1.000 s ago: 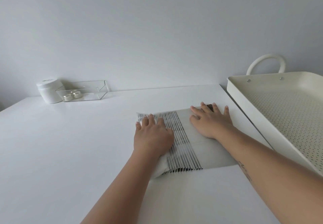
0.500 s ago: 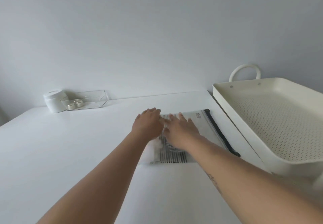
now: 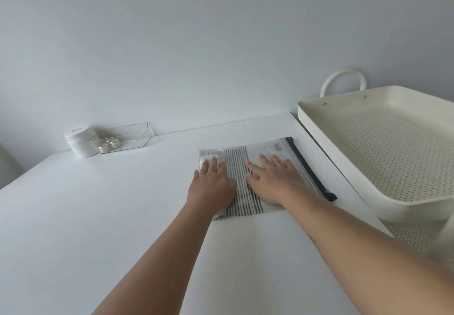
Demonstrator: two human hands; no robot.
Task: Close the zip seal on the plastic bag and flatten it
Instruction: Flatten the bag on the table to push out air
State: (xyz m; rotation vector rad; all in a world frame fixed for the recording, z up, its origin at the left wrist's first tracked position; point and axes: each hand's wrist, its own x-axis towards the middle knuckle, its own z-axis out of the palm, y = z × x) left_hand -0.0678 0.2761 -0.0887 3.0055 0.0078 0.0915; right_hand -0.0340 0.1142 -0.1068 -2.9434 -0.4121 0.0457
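2 bare hands, left hand (image 3: 211, 183) and right hand (image 3: 275, 179), press flat with fingers spread wide on a clear striped-content plastic zip bag (image 3: 267, 152), its dark seal strip (image 3: 309, 167) just beyond the right fingertips.

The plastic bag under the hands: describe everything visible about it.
The plastic bag is clear, thin film with a dark zip strip along its right edge. Inside lies a black-and-white striped cloth. It lies flat on the white table, close to the table's right edge, beside the cream tray. The left hand presses its left part, the right hand its middle, both palms down with fingers spread. Whether the seal is fully shut cannot be told.
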